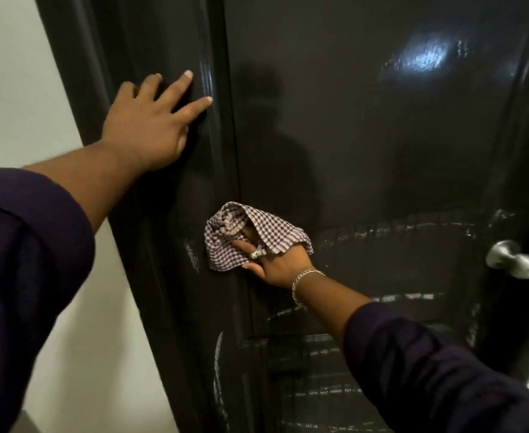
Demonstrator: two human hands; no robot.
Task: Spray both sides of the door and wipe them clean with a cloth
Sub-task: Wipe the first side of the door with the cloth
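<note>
**Wiping the sprayed door face, mid-pass**

The right hand [275, 264] grips a bunched checked cloth [250, 237], fingers curled into its folds, and presses it to the dark door [382, 135] near the hinge-side edge, level with the knob [513, 259]. The left hand [150, 123], fingers spread flat and holding nothing, braces the frame [138, 214]. Pale wet streaks [397, 229] cross the lower panels, suggesting this face is sprayed but only partly wiped; the far face is unseen.

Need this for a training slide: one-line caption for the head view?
Right hand wipes the dark door with a checked cloth; left hand braces the frame.
</note>
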